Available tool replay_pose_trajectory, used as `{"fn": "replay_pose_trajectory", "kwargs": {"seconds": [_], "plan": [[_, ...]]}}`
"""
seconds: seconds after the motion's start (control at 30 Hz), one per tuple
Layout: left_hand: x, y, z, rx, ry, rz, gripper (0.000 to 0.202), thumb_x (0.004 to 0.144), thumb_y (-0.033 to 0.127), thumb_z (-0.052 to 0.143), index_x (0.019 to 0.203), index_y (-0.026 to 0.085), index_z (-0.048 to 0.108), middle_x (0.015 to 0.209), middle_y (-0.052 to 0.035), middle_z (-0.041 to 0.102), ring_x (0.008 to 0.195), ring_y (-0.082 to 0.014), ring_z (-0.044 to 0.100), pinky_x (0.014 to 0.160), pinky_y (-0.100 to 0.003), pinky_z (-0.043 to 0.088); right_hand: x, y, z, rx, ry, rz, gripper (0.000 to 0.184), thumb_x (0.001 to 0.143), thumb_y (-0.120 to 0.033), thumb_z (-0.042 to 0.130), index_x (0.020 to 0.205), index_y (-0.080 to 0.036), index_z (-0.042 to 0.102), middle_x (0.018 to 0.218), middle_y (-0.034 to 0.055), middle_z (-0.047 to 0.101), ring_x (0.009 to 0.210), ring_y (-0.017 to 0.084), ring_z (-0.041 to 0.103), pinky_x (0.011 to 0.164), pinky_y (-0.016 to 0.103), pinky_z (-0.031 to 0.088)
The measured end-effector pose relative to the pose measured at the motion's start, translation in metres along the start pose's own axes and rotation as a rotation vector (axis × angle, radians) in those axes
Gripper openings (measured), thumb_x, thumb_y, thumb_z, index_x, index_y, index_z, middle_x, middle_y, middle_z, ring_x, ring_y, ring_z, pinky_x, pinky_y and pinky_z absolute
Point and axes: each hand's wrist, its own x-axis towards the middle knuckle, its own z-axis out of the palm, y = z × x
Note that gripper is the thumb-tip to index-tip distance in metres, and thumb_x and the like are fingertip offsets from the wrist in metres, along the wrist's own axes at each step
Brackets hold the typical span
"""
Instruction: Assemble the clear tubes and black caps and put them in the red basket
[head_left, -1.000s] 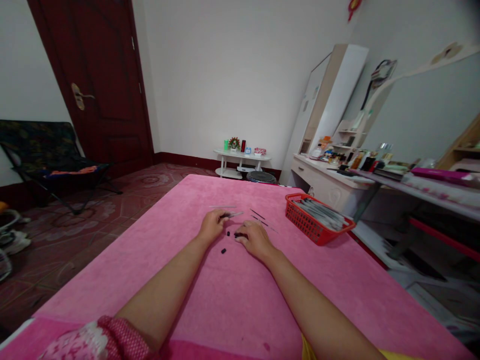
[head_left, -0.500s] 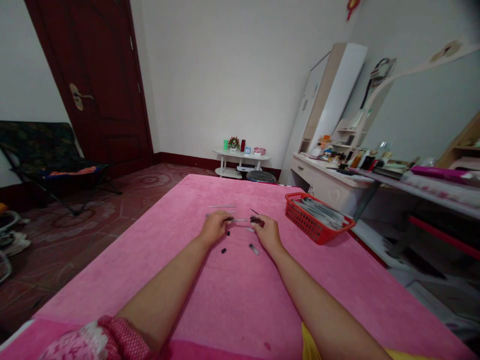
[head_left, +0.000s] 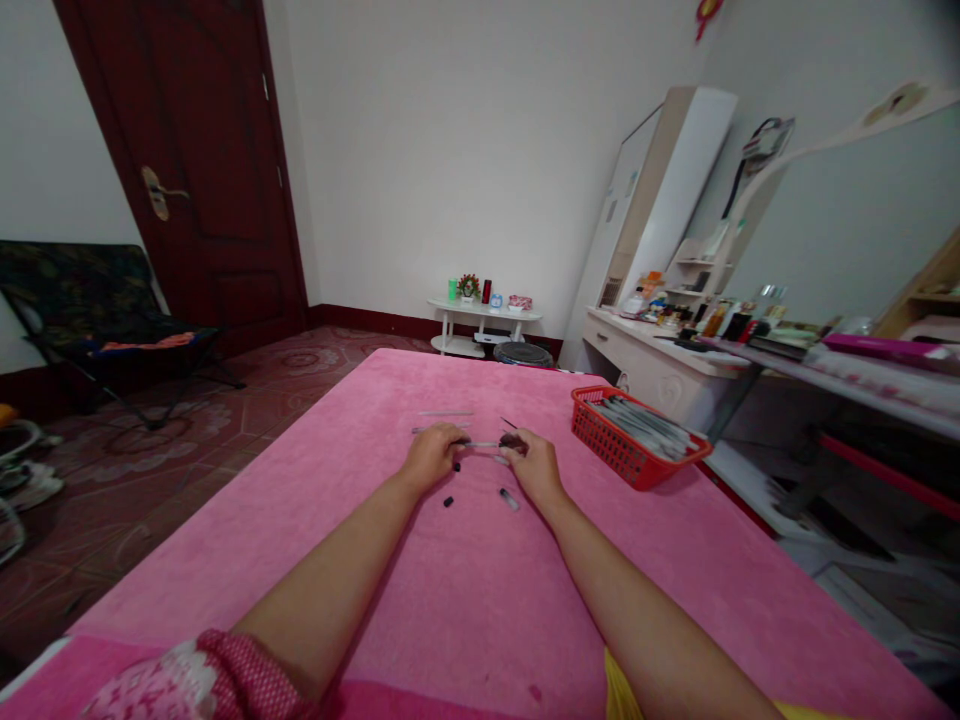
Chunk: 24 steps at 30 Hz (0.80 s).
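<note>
Both my hands rest on a pink cloth-covered table (head_left: 465,600). My left hand (head_left: 429,455) is closed around one end of a thin clear pen tube (head_left: 480,443). My right hand (head_left: 534,462) is closed, pinching a small dark part at the tube's other end. Small black caps (head_left: 448,501) and a short clear piece (head_left: 509,499) lie on the cloth just below the hands. Thin clear tubes (head_left: 444,413) lie a little beyond my left hand.
A red plastic basket (head_left: 628,463) full of grey pens stands at the table's right edge. A dressing table with bottles (head_left: 675,350) lies to the right, a small white table (head_left: 484,320) by the far wall, a folding chair (head_left: 90,320) and dark door (head_left: 202,170) at left.
My right hand moved up from the black caps to the far end of the tube held by my left hand. A short clear piece now lies uncovered on the cloth.
</note>
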Motion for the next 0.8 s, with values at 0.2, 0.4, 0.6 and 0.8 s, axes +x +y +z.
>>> {"fn": "replay_pose_trajectory", "kwargs": {"seconds": [0.2, 0.4, 0.6, 0.8], "plan": [[-0.0003, -0.0013, 0.0015, -0.008, 0.001, 0.002, 0.022, 0.078, 0.010, 0.055, 0.091, 0.019, 0.070, 0.090, -0.0059, 0.069, 0.087, -0.0186, 0.059, 0.079, -0.029, 0.044, 0.0000, 0.0045, -0.0001, -0.089, -0.017, -0.050, 0.014, 0.068, -0.019, 0.057, 0.077, -0.018, 0.068, 0.073, 0.0019, 0.068, 0.065, 0.015, 0.059, 0.064, 0.027, 0.047], [-0.0007, -0.0001, 0.0010, 0.001, -0.002, 0.015, 0.023, 0.076, 0.009, 0.055, 0.090, 0.019, 0.070, 0.090, -0.0058, 0.069, 0.086, -0.0183, 0.058, 0.078, -0.028, 0.044, -0.0005, 0.0043, 0.0005, -0.088, -0.027, -0.043, 0.017, 0.068, -0.019, 0.057, 0.081, -0.017, 0.068, 0.075, 0.0031, 0.069, 0.067, 0.016, 0.061, 0.066, 0.027, 0.047], [-0.0003, 0.0018, -0.0003, -0.005, -0.010, 0.024, 0.024, 0.075, 0.007, 0.055, 0.090, 0.018, 0.070, 0.087, -0.0059, 0.069, 0.083, -0.0178, 0.058, 0.077, -0.028, 0.044, -0.0010, 0.0009, -0.0008, -0.100, -0.024, -0.047, 0.014, 0.068, -0.019, 0.057, 0.078, -0.017, 0.067, 0.073, 0.0024, 0.068, 0.065, 0.016, 0.059, 0.063, 0.026, 0.045], [-0.0004, 0.0030, -0.0008, -0.027, -0.023, 0.030, 0.024, 0.074, 0.006, 0.056, 0.090, 0.018, 0.070, 0.087, -0.0058, 0.068, 0.084, -0.0181, 0.058, 0.078, -0.028, 0.044, -0.0009, 0.0009, -0.0001, -0.114, -0.029, -0.074, 0.012, 0.072, -0.020, 0.054, 0.076, -0.018, 0.066, 0.072, 0.0016, 0.067, 0.065, 0.016, 0.058, 0.062, 0.025, 0.043]]}}
